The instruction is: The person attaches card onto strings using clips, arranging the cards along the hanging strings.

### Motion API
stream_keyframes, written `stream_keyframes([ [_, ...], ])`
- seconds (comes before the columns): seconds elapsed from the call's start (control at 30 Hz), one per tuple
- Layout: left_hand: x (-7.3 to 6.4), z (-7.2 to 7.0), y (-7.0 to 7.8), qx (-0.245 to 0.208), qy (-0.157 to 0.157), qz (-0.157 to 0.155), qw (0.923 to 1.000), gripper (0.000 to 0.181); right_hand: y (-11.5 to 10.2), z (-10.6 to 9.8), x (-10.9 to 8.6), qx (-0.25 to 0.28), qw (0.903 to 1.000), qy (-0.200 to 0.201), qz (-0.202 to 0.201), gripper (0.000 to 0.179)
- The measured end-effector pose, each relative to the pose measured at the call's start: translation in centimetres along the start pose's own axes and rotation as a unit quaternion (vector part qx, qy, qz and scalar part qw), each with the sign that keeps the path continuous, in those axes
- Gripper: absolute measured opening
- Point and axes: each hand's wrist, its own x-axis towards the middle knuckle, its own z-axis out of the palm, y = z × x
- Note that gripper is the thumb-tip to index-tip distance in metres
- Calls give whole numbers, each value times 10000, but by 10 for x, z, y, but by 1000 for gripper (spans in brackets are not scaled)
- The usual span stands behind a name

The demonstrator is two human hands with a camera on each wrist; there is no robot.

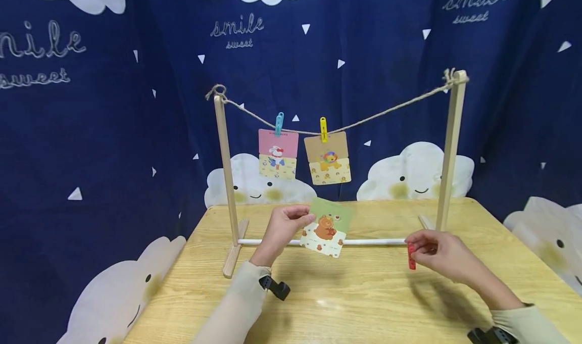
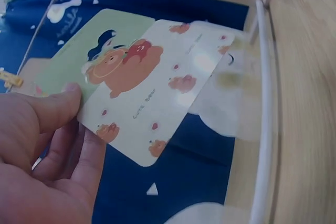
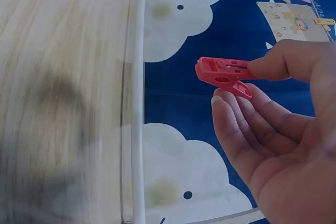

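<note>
My left hand (image 1: 285,228) pinches the edge of a green and white bear card (image 1: 325,227) between thumb and fingers. The card's printed side shows in the left wrist view, slightly tilted. Over to the right, my right hand (image 1: 437,253) holds a red clothespin (image 3: 224,74) by its handle ends, its nose pointing away from the palm. Behind them a twine line (image 1: 386,111) sags between two wooden posts. A blue clothespin (image 1: 279,124) fastens a pink rabbit card (image 1: 278,154) to it, and a yellow clothespin (image 1: 323,130) a tan lion card (image 1: 328,159).
A left post (image 1: 226,167) and a right post (image 1: 451,152) stand on wooden feet on the table (image 1: 345,303). A white rod (image 1: 382,241) joins them low down, behind both hands. A dark blue cloud-print curtain (image 1: 364,41) hangs at the back.
</note>
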Motion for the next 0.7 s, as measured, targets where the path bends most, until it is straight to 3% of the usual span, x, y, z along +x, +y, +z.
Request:
stream_keyframes([
  [0.17,7,16,9,-107,106,180,9997,19,-7,-4,2,40,9998,-47,182,23],
  [0.3,13,30,19,-329,131,253,9991,18,-15,-8,4,70,9999,-17,103,23],
  [0.5,23,55,34,-781,342,258,9960,20,-32,-24,7,-68,9994,315,-133,25],
  [0.7,37,76,54,-1012,648,295,9923,24,-58,-53,14,-280,9953,837,-385,27],
])
